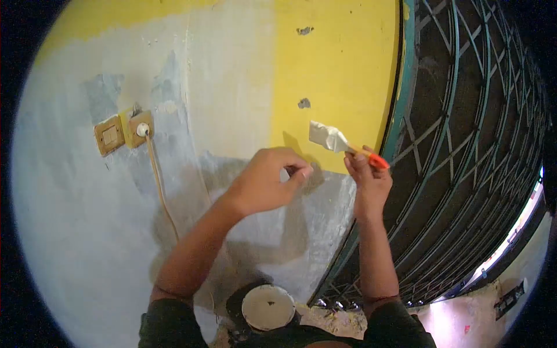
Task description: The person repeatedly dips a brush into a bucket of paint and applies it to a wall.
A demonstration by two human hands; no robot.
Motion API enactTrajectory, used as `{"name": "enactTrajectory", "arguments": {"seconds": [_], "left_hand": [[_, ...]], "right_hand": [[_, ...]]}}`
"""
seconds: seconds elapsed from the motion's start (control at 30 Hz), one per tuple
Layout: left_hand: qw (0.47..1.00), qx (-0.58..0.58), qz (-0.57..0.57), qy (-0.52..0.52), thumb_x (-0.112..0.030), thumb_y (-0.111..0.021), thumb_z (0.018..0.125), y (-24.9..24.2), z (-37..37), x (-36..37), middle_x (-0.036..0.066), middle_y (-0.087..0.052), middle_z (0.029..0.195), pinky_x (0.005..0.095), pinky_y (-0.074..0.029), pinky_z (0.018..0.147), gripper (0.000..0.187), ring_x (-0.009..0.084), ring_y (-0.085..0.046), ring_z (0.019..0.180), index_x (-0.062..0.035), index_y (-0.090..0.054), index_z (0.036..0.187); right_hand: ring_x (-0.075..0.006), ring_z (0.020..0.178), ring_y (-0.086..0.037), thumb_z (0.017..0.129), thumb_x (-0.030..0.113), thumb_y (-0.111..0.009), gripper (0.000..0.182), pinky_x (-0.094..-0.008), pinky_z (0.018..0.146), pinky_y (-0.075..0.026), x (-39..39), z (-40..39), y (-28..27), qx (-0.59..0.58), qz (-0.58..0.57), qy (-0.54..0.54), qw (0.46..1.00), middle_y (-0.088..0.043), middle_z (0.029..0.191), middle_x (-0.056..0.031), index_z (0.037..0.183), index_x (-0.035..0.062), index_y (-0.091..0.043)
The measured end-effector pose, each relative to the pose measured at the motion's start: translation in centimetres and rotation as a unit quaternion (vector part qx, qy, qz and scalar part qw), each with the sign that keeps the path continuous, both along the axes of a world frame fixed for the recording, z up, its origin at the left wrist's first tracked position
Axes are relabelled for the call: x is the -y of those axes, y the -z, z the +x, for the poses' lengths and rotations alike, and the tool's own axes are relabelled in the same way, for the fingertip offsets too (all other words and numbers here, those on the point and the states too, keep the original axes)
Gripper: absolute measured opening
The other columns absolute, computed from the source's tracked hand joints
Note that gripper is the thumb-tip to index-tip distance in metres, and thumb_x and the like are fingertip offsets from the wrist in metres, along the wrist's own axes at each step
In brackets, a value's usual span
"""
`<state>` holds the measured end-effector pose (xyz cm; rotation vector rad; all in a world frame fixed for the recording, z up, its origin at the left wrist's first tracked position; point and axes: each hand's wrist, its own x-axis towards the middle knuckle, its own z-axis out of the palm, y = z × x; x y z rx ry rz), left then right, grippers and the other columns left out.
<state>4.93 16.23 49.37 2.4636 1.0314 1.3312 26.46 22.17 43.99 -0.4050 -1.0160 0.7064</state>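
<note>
Holding a paintbrush [339, 141] up in front of the wall [232, 87], the person, in the head view, has the right hand [370, 181] closed around its handle, the thumb and fingers pinched together below the orange end. The brush tilts, its bristles coated in something white and pointing up and left across the yellow patch [336, 69]; whether they touch the wall cannot be told. The left hand [268, 178] is apart from the brush, to its lower left, with the fingers curled in and the thumb brought close to the index fingertip in a loose ring; nothing shows between them. Dark sleeves [168, 325] end at about the elbows. To the left on the wall sit a light switch [110, 136] and, just beside it, a socket [139, 119] with a white plug [143, 130] in it, its cord [158, 185] hanging down behind the left arm. A folding metal gate [458, 145] with green bars stands to the right, partly behind the right arm. Low between the arms, near the wall's foot, is a round, pale-topped container [269, 286] with a small dark mark near its middle
</note>
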Motion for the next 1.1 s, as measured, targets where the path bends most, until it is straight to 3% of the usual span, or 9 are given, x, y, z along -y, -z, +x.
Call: {"name": "enactTrajectory", "arguments": {"seconds": [0.13,0.27,0.53,0.6,0.73,0.83,0.93,0.97,1.1], "left_hand": [[0.978,-0.082,0.193,0.002,-0.008,-0.063,0.085,-4.6,-3.2,-3.4,0.014,-0.065,0.087,0.0346,-0.052,0.069,0.010,0.0254,-0.065,0.077,-0.0006,-0.065,0.092],[0.942,-0.178,0.284,-0.033,-0.006,-0.061,0.082,-9.8,-6.4,-5.3,0.016,-0.061,0.092,0.0398,-0.050,0.078,0.015,0.0329,-0.061,0.087,-0.0013,-0.060,0.096],[0.867,-0.335,0.364,-0.058,-0.013,-0.057,0.083,-18.3,-10.1,-9.2,0.014,-0.060,0.099,0.0451,-0.049,0.081,0.019,0.0359,-0.058,0.095,-0.0044,-0.059,0.100],[0.855,-0.352,0.379,-0.033,-0.013,-0.058,0.081,-20.0,-10.6,-10.0,0.013,-0.060,0.098,0.0457,-0.049,0.079,0.017,0.0351,-0.059,0.094,-0.0051,-0.059,0.096],[0.832,-0.423,0.356,-0.038,-0.013,-0.058,0.079,-22.1,-10.7,-10.5,0.009,-0.061,0.092,0.0449,-0.049,0.076,0.014,0.0323,-0.061,0.088,-0.0062,-0.061,0.090],[0.835,-0.420,0.356,-0.025,-0.013,-0.058,0.078,-22.2,-11.4,-11.4,0.008,-0.061,0.089,0.0448,-0.050,0.075,0.012,0.0316,-0.061,0.086,-0.0067,-0.061,0.087],[0.837,-0.423,0.346,-0.012,-0.014,-0.059,0.078,-21.7,-12.1,-11.7,0.010,-0.060,0.089,0.0458,-0.049,0.074,0.011,0.0330,-0.060,0.085,-0.0066,-0.060,0.085],[0.834,-0.436,0.338,-0.017,-0.014,-0.059,0.078,-21.5,-12.4,-11.8,0.009,-0.060,0.089,0.0457,-0.049,0.074,0.010,0.0329,-0.060,0.084,-0.0068,-0.060,0.084],[0.829,-0.447,0.335,-0.014,-0.015,-0.058,0.079,-21.4,-12.6,-12.5,0.009,-0.060,0.088,0.0451,-0.049,0.074,0.010,0.0325,-0.061,0.083,-0.0069,-0.061,0.084]], "right_hand": [[-0.0250,0.099,-0.066,0.094,0.007,-0.061,0.030,-0.0338,0.091,-0.057,-1.9,1.5,-5.6,-0.054,0.017,-0.084,0.995,-0.063,0.108,-0.0153,0.119,-0.0057,-0.052],[-0.0221,0.096,-0.066,0.094,0.010,-0.061,0.025,-0.0334,0.090,-0.057,-2.5,1.5,-12.4,-0.029,0.079,-0.110,0.990,-0.063,0.107,-0.0123,0.115,-0.0031,-0.054],[-0.0211,0.093,-0.068,0.091,0.008,-0.065,0.023,-0.0346,0.083,-0.058,-3.8,-2.9,-28.0,0.128,0.274,0.063,0.951,-0.066,0.099,-0.0120,0.110,-0.0032,-0.056],[-0.0166,0.090,-0.069,0.092,0.006,-0.064,0.015,-0.0334,0.078,-0.058,-5.0,-4.0,-30.9,0.312,0.430,0.314,0.787,-0.069,0.092,-0.0113,0.104,-0.0022,-0.060],[-0.0187,0.088,-0.070,0.091,0.005,-0.064,0.012,-0.0333,0.076,-0.056,-5.9,-6.7,-33.3,0.429,0.456,0.316,0.713,-0.070,0.090,-0.0137,0.101,0.0006,-0.063],[-0.0369,0.084,-0.066,0.087,0.009,-0.064,0.023,-0.0404,0.073,-0.054,-7.4,-7.3,-33.7,0.550,0.503,0.357,0.564,-0.068,0.092,-0.0186,0.110,0.0047,-0.062],[-0.0375,0.080,-0.065,0.088,0.011,-0.061,0.020,-0.0435,0.070,-0.053,-8.0,-7.7,-32.9,0.606,0.459,0.380,0.528,-0.067,0.089,-0.0175,0.107,0.0051,-0.061],[-0.0362,0.079,-0.066,0.082,0.006,-0.066,0.028,-0.0397,0.071,-0.054,-7.9,-7.9,-32.9,0.649,0.371,0.432,0.504,-0.067,0.090,-0.0192,0.109,0.0031,-0.064],[-0.0372,0.073,-0.065,0.081,0.008,-0.066,0.027,-0.0403,0.068,-0.053,-7.8,-9.0,-33.7,0.658,0.374,0.441,0.482,-0.067,0.085,-0.0200,0.107,0.0016,-0.065]]}}
